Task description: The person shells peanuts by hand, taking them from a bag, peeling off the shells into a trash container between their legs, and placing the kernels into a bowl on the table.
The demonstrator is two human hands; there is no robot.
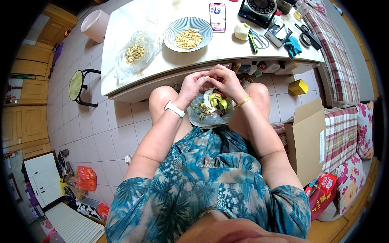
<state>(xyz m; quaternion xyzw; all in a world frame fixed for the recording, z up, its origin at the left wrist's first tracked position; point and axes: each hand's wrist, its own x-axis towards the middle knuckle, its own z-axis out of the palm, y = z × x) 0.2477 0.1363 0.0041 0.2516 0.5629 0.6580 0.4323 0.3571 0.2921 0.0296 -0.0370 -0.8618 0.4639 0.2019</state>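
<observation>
My left hand (pixel 195 85) and my right hand (pixel 225 81) meet at the fingertips, pinched around a small pale nut (pixel 207 77). Below them, between my knees, a clear plastic bag (pixel 206 119) holds green and white peelings and scraps. On the table (pixel 156 81) just ahead, a striped bowl (pixel 169 33) contains yellowish nuts (pixel 188 39). Left of the bowl lies an open plastic bag (pixel 149 47) with nuts in their shells (pixel 134 53).
Right of the bowl are a phone (pixel 217 17), a peeled fruit (pixel 242 31), scissors (pixel 260 39), a green-handled tool (pixel 253 43), a fan (pixel 259 11) and a blue cloth (pixel 292 46). A stool (pixel 75 85) stands left; a cardboard box (pixel 306 141) is beside my right arm.
</observation>
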